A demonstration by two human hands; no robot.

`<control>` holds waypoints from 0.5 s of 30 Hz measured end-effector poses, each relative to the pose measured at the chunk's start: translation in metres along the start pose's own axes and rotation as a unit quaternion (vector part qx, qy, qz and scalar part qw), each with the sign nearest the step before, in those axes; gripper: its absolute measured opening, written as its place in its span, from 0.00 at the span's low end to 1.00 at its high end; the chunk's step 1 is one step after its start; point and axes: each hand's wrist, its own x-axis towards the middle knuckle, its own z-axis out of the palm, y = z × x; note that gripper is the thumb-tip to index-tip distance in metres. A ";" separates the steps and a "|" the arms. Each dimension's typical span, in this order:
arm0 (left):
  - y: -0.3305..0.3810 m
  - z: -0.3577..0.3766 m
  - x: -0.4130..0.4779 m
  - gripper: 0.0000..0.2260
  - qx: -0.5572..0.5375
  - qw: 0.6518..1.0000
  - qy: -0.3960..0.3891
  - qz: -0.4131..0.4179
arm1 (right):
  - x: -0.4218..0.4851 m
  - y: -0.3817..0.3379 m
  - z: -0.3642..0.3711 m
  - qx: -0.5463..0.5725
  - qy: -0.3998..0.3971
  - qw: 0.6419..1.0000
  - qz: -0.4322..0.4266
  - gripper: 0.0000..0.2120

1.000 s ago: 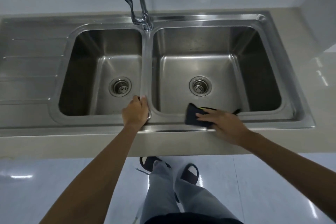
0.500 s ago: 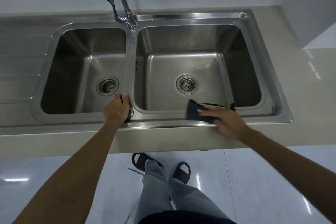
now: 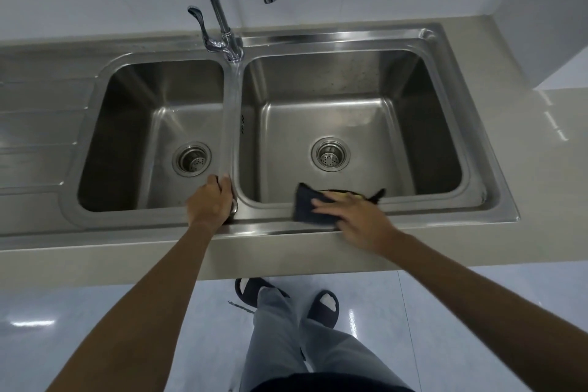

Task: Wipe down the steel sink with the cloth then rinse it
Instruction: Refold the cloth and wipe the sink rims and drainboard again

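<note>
Both basins [image 3: 359, 124] open and bare down to their drains, room to reach in; tap [image 3: 222, 25] rising at the divider's far end, spout overhanging right basin; left hand [image 3: 211, 202] gripping divider's near end; right hand [image 3: 356, 219] and cloth [image 3: 310, 205] covering right basin's front rim

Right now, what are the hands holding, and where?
The right hand presses flat on a dark cloth lying on the sink's front rim, not gripping it. The left hand grips the divider between the basins at its near end.
</note>
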 end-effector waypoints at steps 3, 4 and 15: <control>-0.001 0.000 0.001 0.21 -0.001 1.000 0.001 0.010 | 0.034 -0.034 0.025 0.026 -0.041 0.998 -0.027 0.27; -0.002 0.001 0.001 0.21 0.001 1.000 0.001 0.010 | 0.039 -0.040 0.029 0.031 -0.045 0.998 -0.029 0.27; 0.001 -0.001 -0.001 0.23 0.012 1.000 -0.008 0.005 | -0.053 0.036 -0.032 -0.040 0.083 0.989 0.117 0.25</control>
